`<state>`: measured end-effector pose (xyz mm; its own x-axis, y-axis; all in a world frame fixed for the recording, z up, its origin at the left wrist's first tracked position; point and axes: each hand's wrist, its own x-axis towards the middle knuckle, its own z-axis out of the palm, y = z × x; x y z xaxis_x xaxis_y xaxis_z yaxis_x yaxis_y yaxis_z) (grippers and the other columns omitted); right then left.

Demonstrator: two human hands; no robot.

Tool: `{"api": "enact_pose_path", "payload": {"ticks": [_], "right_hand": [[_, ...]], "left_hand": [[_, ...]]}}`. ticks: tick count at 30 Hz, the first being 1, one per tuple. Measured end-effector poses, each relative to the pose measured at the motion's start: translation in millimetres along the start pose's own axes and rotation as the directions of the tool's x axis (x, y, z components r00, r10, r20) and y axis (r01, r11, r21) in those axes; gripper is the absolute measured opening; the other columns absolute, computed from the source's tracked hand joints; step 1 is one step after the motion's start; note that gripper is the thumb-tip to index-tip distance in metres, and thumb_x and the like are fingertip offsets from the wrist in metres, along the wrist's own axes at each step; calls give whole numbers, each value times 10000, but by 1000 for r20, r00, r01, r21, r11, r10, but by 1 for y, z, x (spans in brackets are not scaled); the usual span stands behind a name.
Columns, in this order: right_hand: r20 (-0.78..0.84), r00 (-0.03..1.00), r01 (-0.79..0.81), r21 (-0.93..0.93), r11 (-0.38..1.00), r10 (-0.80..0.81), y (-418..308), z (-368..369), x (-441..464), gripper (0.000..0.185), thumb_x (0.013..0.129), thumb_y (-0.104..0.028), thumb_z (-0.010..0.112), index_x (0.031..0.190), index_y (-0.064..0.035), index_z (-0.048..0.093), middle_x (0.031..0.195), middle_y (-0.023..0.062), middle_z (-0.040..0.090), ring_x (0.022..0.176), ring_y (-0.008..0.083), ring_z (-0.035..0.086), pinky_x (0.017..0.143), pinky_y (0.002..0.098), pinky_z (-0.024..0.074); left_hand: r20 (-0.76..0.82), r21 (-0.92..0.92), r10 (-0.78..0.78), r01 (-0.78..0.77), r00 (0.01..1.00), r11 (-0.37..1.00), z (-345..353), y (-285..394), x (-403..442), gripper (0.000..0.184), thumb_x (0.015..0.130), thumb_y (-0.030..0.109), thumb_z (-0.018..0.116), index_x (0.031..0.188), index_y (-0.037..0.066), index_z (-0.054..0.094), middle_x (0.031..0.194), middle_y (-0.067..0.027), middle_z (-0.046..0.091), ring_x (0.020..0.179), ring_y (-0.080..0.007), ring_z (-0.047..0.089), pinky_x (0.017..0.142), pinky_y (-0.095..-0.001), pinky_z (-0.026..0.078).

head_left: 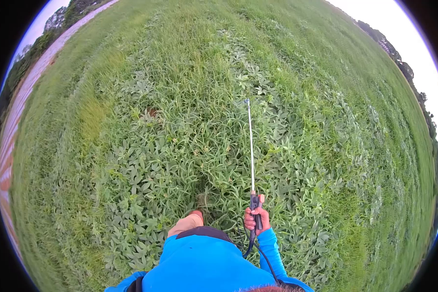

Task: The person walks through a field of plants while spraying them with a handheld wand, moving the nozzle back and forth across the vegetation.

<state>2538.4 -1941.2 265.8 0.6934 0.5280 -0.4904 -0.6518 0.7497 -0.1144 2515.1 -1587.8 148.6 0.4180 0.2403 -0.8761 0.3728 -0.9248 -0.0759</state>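
Note:
My right hand (257, 220) is wrapped round the black handle of a spray wand (251, 151), low and right of centre. The wand's thin metal tube points away from me, its blue-tipped nozzle (247, 101) above green leafy plants (277, 126). A black hose (249, 249) runs from the handle back towards my body. My right arm wears a blue sleeve. My left hand is out of view; only the blue left shoulder shows at the bottom edge.
Tall grass and broad-leaved plants (146, 180) grow all around. My bent leg (187, 224) shows below centre among the plants. A reddish-brown strip (31, 82) curves along the far left, with dark trees (78, 10) beyond. More trees line the right horizon.

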Motion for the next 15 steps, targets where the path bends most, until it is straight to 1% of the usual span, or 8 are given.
{"api": "enact_pose_path", "payload": {"ticks": [1, 4, 6, 8, 10, 11, 12, 15], "right_hand": [[-1, 999, -48, -2, 999, 48, -1, 8, 9, 139, 712, -188, 509, 762, -96, 417, 574, 3, 374, 416, 95, 359, 370, 243, 316], [24, 981, -192, -31, 981, 192, -6, 30, 38, 168, 699, -177, 511, 797, -87, 410, 579, 5, 374, 412, 88, 352, 365, 234, 313], [62, 953, -290, -98, 952, 297, -13, 46, 61, 170, 696, -175, 511, 796, -93, 400, 580, 0, 370, 404, 84, 343, 357, 229, 306], [72, 920, -374, -130, 918, 385, -23, 66, 82, 171, 697, -174, 511, 795, -96, 394, 581, -4, 368, 400, 82, 339, 350, 226, 300], [83, 880, -451, -161, 878, 467, -32, 89, 105, 173, 697, -174, 511, 795, -100, 389, 582, -7, 366, 396, 80, 335, 344, 222, 294], [68, 845, -506, -219, 834, 530, -35, 100, 116, 171, 698, -172, 510, 795, -103, 386, 581, -9, 364, 396, 75, 336, 341, 219, 290], [50, 806, -557, -276, 784, 590, -38, 111, 129, 170, 699, -170, 508, 795, -107, 383, 580, -12, 362, 396, 71, 337, 338, 215, 286], [9, 744, -616, -379, 691, 669, -41, 149, 168, 160, 708, -164, 501, 806, -100, 391, 580, -11, 374, 392, 60, 355, 329, 205, 302]], "left_hand": [[66, -131, 185, -175, 981, 976, 45, -89, 40, 304, 785, 262, 483, 938, 32, 611, 763, -110, 618, 630, -221, 575, 550, -339, 471], [236, -328, 302, -217, 924, 919, 76, -198, 70, 282, 788, 262, 470, 909, 51, 612, 734, -97, 610, 613, -206, 572, 530, -328, 464], [274, -435, 308, -168, 911, 885, 61, -202, 88, 269, 789, 262, 461, 890, 63, 612, 715, -89, 604, 601, -196, 570, 518, -321, 459], [323, -697, 72, 186, 944, 693, -1, -142, 78, 222, 793, 239, 439, 814, 85, 597, 645, -58, 566, 554, -164, 553, 479, -287, 430], [154, -757, 116, 41, 981, 652, -22, -108, 120, 254, 791, 258, 462, 822, 54, 611, 690, -83, 591, 631, -190, 574, 532, -322, 450], [-133, -498, 345, -364, 929, 787, -28, -96, 146, 277, 786, 276, 473, 828, 39, 611, 746, -110, 605, 695, -219, 580, 593, -339, 453], [-311, -96, 605, -658, 733, 747, -32, -87, 171, 303, 780, 294, 484, 833, 25, 612, 801, -137, 619, 759, -248, 585, 654, -357, 457], [-443, -455, 524, -686, 728, 568, -50, -47, 194, 358, 779, 338, 477, 893, 26, 609, 922, -178, 609, 884, -310, 559, 781, -361, 425]]}}
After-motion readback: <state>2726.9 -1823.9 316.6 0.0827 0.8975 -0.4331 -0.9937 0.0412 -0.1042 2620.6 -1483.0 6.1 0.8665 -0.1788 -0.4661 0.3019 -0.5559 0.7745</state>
